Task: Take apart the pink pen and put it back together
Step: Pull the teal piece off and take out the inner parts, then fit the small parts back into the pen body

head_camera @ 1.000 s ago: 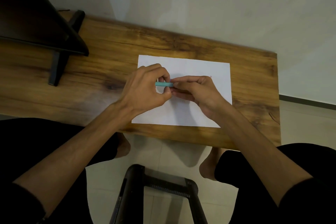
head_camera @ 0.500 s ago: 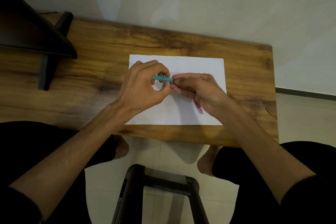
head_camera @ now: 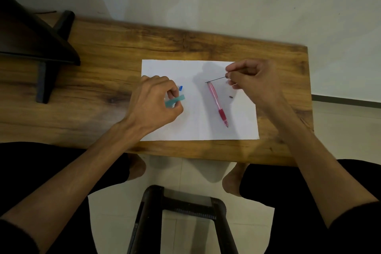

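Looking down, I see the pink pen (head_camera: 216, 103) lying on the white paper (head_camera: 198, 128) on the wooden surface (head_camera: 107, 80), its tip pointing toward five o'clock. My right hand (head_camera: 254, 82), at one o'clock from the pen, pinches a thin black rod (head_camera: 215, 79) whose far end sits just at the pen's top. My left hand (head_camera: 155, 103), at nine o'clock from the pen, holds a teal piece (head_camera: 175, 101) in curled fingers. A small blue bit (head_camera: 181, 88) shows just above that hand. A tiny dark bit (head_camera: 231, 96) lies on the paper at three o'clock from the pen. A black stand (head_camera: 44, 80) sits far left.
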